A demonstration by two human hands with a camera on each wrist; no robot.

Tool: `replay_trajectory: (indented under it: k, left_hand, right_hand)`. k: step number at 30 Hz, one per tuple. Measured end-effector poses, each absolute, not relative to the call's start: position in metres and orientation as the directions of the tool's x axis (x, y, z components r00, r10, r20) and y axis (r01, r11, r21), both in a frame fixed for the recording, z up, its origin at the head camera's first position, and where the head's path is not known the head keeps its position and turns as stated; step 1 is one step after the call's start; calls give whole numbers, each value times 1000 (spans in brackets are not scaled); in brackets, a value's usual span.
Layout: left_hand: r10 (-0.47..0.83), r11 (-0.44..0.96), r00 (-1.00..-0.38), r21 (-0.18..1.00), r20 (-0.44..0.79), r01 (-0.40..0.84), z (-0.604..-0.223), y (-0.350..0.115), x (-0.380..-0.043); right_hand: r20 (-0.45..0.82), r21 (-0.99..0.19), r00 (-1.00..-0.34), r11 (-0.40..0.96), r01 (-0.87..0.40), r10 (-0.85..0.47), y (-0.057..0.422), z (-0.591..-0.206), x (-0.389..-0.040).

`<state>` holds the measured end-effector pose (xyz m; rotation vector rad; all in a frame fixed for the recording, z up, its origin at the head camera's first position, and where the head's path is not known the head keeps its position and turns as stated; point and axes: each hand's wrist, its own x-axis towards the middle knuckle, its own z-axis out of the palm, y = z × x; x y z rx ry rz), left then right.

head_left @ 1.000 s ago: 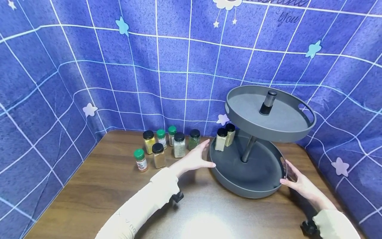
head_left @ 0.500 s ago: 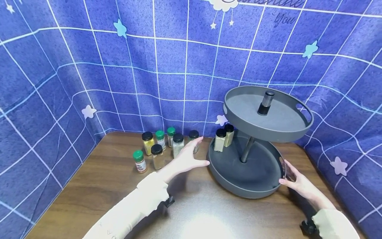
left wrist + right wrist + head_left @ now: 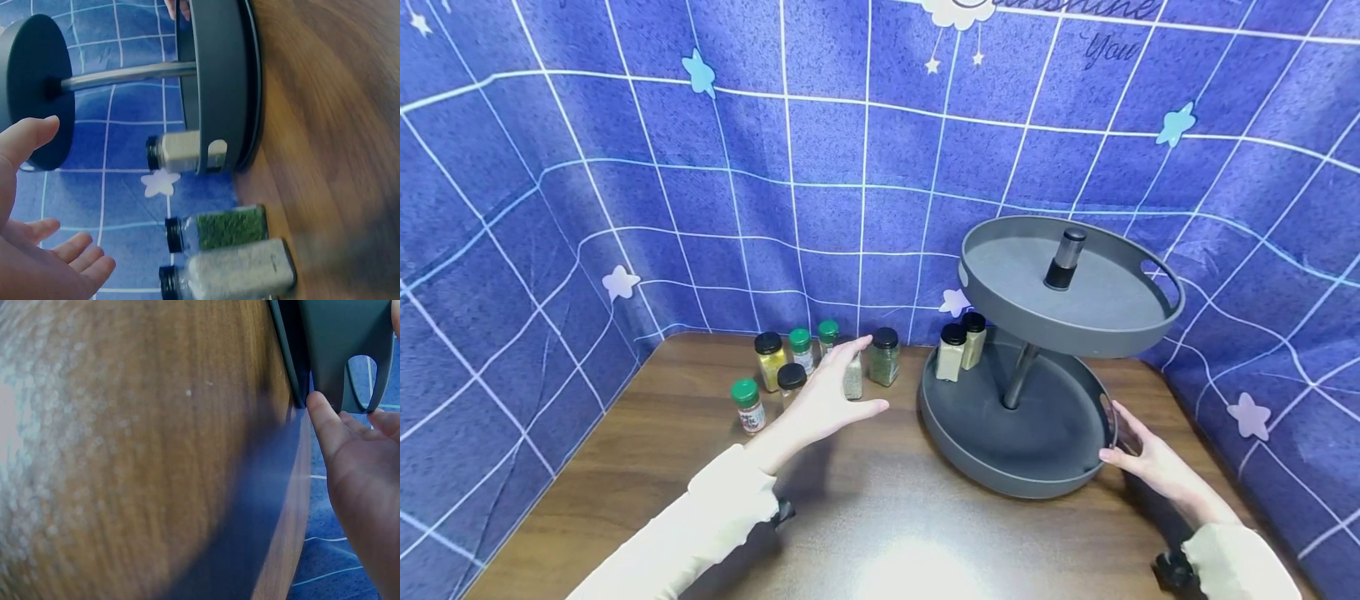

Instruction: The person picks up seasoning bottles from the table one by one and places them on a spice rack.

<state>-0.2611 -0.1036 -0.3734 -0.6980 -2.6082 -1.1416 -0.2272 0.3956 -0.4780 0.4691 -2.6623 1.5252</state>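
Observation:
My left hand (image 3: 820,404) is open over the table, thumb and fingers spread, beside a group of spice jars. Nearest are a black-capped jar of pale grey seasoning (image 3: 853,382), partly hidden by the fingers, and a black-capped jar of green herbs (image 3: 883,365). In the left wrist view the fingers (image 3: 97,269) stand apart from both jars. At the right, my right hand (image 3: 1157,462) holds the rim of a dark grey two-tier tray (image 3: 1022,483) by its handle cutout. Two black-capped jars, a pale one (image 3: 950,358) and a beige one (image 3: 973,346), stand in its lower tier.
Left of the left hand stand a yellow spice jar (image 3: 771,367), a tan one (image 3: 792,379) behind the hand, and green-capped shakers (image 3: 749,412). The upper tier (image 3: 1015,258) overhangs the lower one. A blue patterned cloth (image 3: 880,150) hangs behind the wooden table (image 3: 865,500).
My left hand has moved left, away from the tray's edge and toward the jars, uncovering the green herb jar. The right hand stays at the rim; the view has shifted slightly.

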Motion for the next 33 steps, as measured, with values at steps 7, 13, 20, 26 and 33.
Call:
replay_trajectory:
  k: [7, 13, 20, 26, 33]
  left_hand:
    - [293, 598, -867, 630, 403, 495, -369, -126, -255]
    - [254, 626, -874, 619, 413, 474, -372, -149, -251]
    - [199, 643, -875, 615, 442, 457, -383, -179, -248]
    - [145, 656, -870, 612, 471, 441, -394, -201, -248]
    - [57, 643, -880, 657, 471, 394, -413, -226, -250]
  right_hand:
    - [179, -839, -955, 471, -274, -237, 395, -477, -226]
    - [178, -836, -955, 476, -273, -236, 394, -476, -226]
    - [179, -830, -956, 485, -274, -233, 394, -476, -227]
    - [174, -829, -957, 490, -269, -231, 394, -476, -227]
    - [143, -828, -965, 508, -238, -220, 393, -474, -225]
